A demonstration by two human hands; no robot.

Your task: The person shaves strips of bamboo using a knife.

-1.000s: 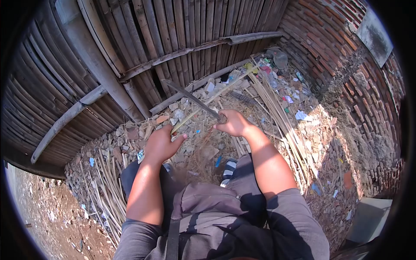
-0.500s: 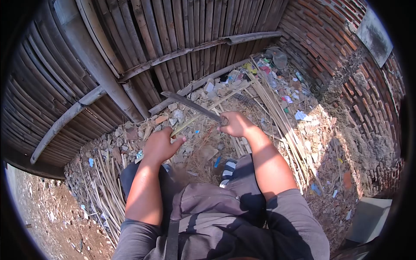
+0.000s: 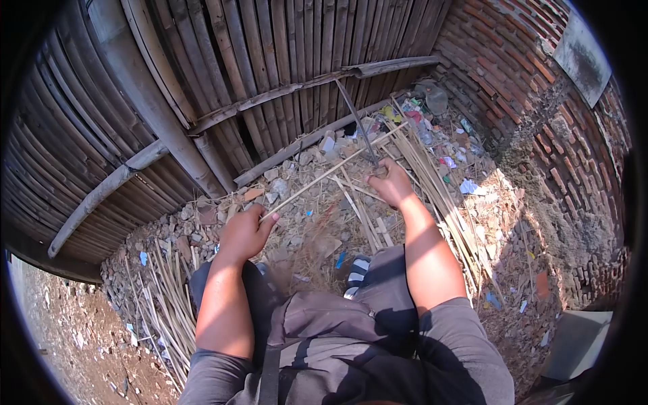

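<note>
A thin pale bamboo strip runs diagonally up to the right, its near end pinched in my left hand. My right hand is closed round the handle of a long dark blade, which points up and slightly left toward the bamboo wall. The blade crosses the strip near the strip's far part; whether they touch I cannot tell. The handle is mostly hidden by my right fingers.
Split bamboo strips lie in a pile on the right and another pile on the left. A bamboo wall stands ahead, a brick wall at the right. Rubble and litter cover the ground around my sandalled feet.
My right hand has moved up and right, and the blade has swung from pointing left to pointing upward. The strip in my left hand now shows more plainly, and its near end sits slightly lower.
</note>
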